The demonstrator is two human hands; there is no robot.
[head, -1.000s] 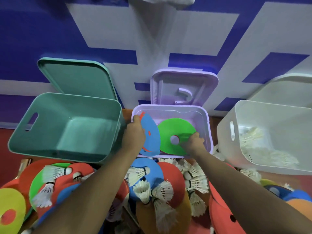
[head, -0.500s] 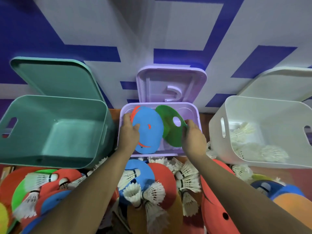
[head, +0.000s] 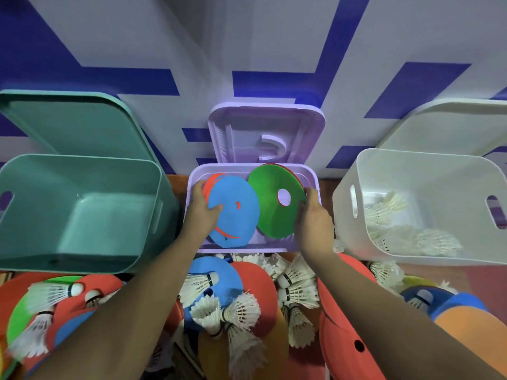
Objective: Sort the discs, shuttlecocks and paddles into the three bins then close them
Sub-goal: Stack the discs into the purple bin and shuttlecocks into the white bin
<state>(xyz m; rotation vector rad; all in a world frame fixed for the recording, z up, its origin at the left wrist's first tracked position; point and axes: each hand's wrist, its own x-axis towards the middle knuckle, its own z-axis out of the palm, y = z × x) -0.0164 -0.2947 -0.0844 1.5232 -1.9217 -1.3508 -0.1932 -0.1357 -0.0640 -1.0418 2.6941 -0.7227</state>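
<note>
Round discs (head: pixel 233 209): left hand (head: pixel 201 212); right hand (head: pixel 312 219)

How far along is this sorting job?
Done: some shuttlecocks lie in the white bin. In hand: the left hand holds a blue disc and the right hand a green disc inside the purple bin. Left: the piled discs and loose shuttlecocks, no paddles show in the teal bin, and all lids stand open.

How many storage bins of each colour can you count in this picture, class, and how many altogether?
Teal bin: 1
Purple bin: 1
White bin: 1
Total: 3
</note>
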